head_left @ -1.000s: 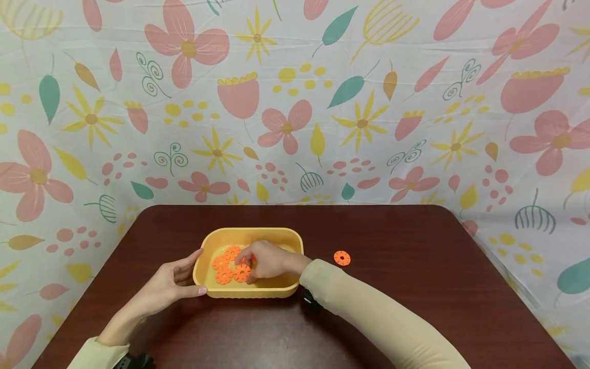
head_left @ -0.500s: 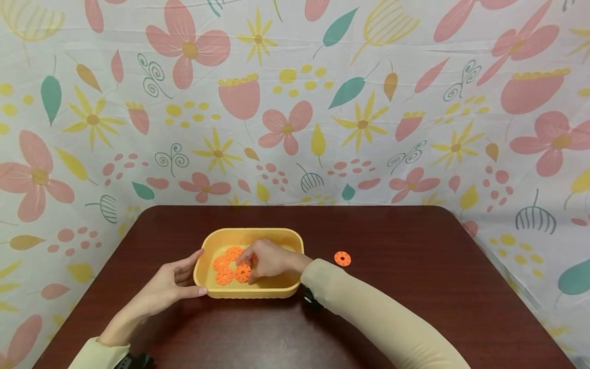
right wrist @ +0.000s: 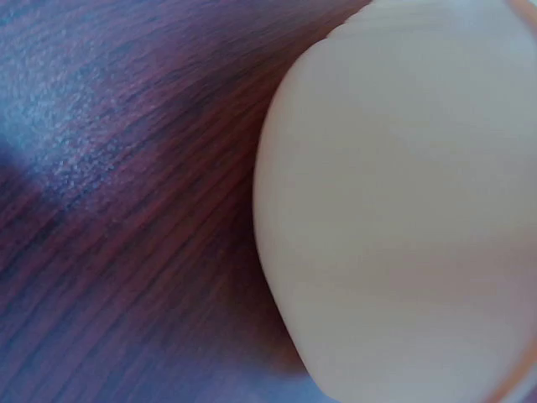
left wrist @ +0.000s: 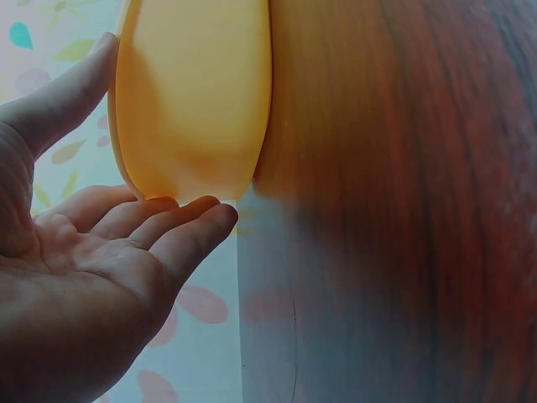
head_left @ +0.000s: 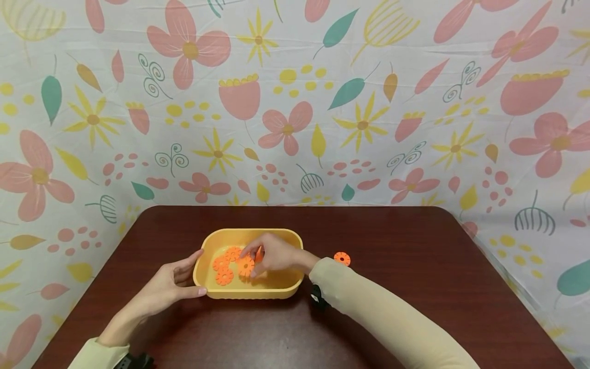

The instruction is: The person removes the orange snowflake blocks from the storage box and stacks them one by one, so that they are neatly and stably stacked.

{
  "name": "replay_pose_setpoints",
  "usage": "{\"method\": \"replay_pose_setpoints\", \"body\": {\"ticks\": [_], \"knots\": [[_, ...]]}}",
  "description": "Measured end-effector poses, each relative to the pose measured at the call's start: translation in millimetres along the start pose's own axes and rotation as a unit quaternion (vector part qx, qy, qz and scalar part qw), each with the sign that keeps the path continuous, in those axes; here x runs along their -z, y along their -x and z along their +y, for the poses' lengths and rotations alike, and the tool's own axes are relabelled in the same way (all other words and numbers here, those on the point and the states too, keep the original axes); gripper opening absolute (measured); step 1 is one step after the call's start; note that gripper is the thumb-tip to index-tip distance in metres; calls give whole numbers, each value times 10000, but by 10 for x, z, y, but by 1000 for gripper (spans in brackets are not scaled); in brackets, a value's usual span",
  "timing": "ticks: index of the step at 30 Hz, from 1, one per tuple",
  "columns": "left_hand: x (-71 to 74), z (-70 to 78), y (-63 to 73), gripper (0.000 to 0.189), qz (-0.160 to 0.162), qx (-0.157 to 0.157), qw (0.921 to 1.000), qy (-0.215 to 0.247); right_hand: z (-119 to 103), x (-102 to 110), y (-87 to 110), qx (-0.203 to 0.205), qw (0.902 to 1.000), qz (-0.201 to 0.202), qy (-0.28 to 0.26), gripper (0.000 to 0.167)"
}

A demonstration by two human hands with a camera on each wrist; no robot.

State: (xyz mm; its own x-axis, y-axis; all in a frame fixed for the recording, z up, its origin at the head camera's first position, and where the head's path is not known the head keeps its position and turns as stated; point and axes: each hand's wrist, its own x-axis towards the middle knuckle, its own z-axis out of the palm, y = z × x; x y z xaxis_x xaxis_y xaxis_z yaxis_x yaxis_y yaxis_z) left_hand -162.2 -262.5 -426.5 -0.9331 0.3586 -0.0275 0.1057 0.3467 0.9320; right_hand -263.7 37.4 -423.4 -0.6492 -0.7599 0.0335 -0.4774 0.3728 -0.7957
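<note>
A yellow plastic box (head_left: 258, 294) sits on the table, with several flat orange notched discs (head_left: 224, 277) inside its left half. My left hand (head_left: 161, 289) holds the box's left end, thumb at the near corner and index finger at the far one; the left wrist view shows its fingertips against the box wall. Inside the box, my right hand (head_left: 276, 253) pinches an orange notched disc (head_left: 246, 267) between thumb and fingers, tilted above the box floor. Another bit of orange shows between its fingers, partly hidden.
One more orange disc (head_left: 342, 258) lies on the dark brown table (head_left: 415, 277), right of the box and close behind the right sleeve (head_left: 369, 307). A white floral cloth (head_left: 295, 102) hangs behind the table. Sleeve fabric (right wrist: 394, 201) fills much of the right wrist view.
My right hand has risen a little and shifted right, bringing the pinched disc up from the box floor. My left hand and the box have stayed in place.
</note>
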Motion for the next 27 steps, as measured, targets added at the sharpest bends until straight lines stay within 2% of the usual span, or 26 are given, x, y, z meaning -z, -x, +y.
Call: {"method": "replay_pose_setpoints", "body": {"ticks": [10,16,22,27], "knots": [[-11,-16,-8,98,0,-71,10000,-10,-105,190,176,178,9994,267,-115,40],[-25,-45,-9,99,-61,-144,9998,145,-114,291,319,259,9977,623,15,39],[-26,-76,-11,99,-99,-193,9995,247,-108,415,472,123,9938,1098,92,42],[-27,-61,-30,101,-87,-101,9992,386,-82,563,606,-29,9905,1373,-23,41]]}}
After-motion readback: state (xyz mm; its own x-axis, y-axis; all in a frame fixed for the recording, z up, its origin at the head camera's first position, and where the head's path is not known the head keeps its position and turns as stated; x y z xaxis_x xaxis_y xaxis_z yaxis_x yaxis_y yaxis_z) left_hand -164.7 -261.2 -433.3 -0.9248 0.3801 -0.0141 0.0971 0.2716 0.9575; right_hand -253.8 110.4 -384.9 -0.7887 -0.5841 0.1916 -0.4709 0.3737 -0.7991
